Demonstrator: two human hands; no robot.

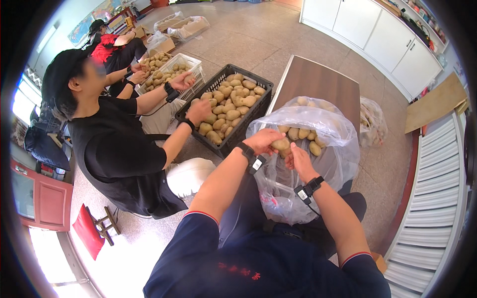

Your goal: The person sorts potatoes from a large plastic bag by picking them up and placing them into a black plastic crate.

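Note:
Over the mouth of a clear plastic bag (343, 130), my left hand (264, 141) is closed around a pale brown potato (281, 144). The curled fingers of my right hand (300, 163) meet at the potato's lower right side and grip there. Whether a second potato is between the hands, I cannot tell. Several loose potatoes (315, 148) lie in the open bag just beyond my hands. Its lower part drapes down between my knees.
Beyond the bag is a brown low table (323, 77). To its left stands a black crate (266, 82) heaped with potatoes, where a person (114, 134) in black has both hands. Farther off are a white crate (198, 74) and another person in red. A radiator (422, 198) lines the right.

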